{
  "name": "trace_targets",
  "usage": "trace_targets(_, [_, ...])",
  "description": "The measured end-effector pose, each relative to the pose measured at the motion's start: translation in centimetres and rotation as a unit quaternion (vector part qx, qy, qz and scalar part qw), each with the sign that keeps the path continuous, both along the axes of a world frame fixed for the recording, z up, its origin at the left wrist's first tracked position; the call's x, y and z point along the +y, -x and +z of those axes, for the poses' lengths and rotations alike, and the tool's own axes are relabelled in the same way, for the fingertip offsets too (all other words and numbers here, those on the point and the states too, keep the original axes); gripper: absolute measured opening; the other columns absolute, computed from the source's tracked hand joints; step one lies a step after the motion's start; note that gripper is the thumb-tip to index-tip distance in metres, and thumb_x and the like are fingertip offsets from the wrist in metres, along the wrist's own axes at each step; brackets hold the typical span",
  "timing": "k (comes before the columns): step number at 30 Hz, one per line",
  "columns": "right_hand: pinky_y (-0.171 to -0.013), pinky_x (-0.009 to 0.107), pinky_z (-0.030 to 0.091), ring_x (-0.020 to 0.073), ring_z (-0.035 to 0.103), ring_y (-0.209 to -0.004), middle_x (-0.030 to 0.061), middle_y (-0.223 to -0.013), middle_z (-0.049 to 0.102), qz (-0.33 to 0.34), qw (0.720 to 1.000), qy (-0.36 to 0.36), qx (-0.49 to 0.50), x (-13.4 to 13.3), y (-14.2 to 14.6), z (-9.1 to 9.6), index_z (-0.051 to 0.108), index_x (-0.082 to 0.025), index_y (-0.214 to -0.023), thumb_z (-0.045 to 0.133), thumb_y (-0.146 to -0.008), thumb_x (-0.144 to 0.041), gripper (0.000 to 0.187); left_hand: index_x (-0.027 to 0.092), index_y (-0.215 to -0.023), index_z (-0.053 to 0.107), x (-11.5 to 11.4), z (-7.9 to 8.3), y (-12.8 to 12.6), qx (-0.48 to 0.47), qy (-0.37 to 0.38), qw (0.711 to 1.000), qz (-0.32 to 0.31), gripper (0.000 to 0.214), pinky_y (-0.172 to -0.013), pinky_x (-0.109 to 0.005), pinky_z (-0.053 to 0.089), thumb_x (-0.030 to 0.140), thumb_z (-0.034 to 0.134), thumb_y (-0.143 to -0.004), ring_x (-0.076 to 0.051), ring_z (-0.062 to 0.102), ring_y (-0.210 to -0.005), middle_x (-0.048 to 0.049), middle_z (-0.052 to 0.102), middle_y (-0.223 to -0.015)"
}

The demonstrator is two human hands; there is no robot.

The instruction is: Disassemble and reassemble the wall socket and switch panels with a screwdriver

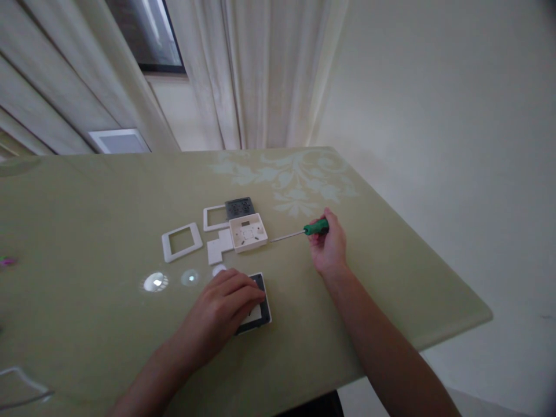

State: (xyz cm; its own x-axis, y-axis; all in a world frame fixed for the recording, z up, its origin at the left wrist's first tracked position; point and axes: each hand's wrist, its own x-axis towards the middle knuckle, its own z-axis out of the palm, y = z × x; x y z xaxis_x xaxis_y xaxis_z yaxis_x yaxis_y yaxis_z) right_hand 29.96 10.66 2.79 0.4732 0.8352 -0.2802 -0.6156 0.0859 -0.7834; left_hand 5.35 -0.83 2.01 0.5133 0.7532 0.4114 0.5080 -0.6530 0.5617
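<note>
I see the right hand (330, 246) wrapped round the screwdriver (313, 228), its shaft pointing left toward the box (248, 233); the left hand (228, 300), nearer the panel (264, 310), curls over it, grip unclear.

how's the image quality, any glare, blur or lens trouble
Head view: bright round reflections glare on the glossy pale green tabletop, left of the bare left hand; head view: overall softness hides fine detail inside the open white square plastic box; head view: lighting looks dim, and the top right corner darkens.
</note>
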Motion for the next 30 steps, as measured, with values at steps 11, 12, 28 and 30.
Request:
trace_targets(11, [-0.036,0.014,0.035,0.006,0.053,-0.042,-0.008,-0.054,0.063,-0.001,1.0,0.004,0.011,0.0,0.1,0.2,0.057,-0.021,-0.076,0.083,-0.08,-0.037,0.031,0.025,-0.095,0.077,0.0,0.0,-0.7,-0.017,0.049,0.998,0.04,0.017,-0.077,-0.036,0.053,0.03,0.065,-0.107,-0.023,0.067,-0.087,-0.0045,0.074,-0.092])
trace_targets(12, [-0.036,0.013,0.035,0.0061,0.054,-0.042,-0.0084,-0.054,0.063,-0.002,1.0,0.005,0.012,0.0,0.1,0.2,0.057,-0.021,-0.077,0.085,-0.079,-0.038,0.032,0.024,-0.095,0.077,0.0,-0.1,-0.7,-0.017,0.054,0.997,0.042,0.018,-0.078,-0.036,0.053,0.03,0.065,-0.107,-0.023,0.066,-0.087,-0.0045,0.073,-0.093])
trace_targets(28, [-0.043,0.016,0.047,0.0083,0.062,-0.049,-0.0076,-0.059,0.065,0.03,0.999,-0.016,0.014,-0.7,-0.1,1.0,0.058,-0.021,-0.078,0.087,-0.072,-0.04,0.035,0.03,-0.155,0.05,-0.5,-0.1,0.6,0.075,0.094,0.993,0.01,0.085,-0.112,-0.056,0.047,0.056,0.089,-0.083,-0.037,0.056,-0.132,-0.0118,0.062,-0.147])
trace_targets(30, [-0.045,0.017,0.049,0.0106,0.065,-0.053,-0.0059,-0.063,0.069,0.048,0.996,-0.067,-0.028,-1.3,0.1,1.5,0.06,-0.022,-0.085,0.087,-0.072,-0.04,0.035,0.03,-0.16,0.041,-0.4,-0.1,1.2,0.097,0.117,0.988,0.002,0.094,-0.117,-0.06,0.045,0.05,0.09,-0.081,-0.039,0.055,-0.137,-0.0126,0.057,-0.154])
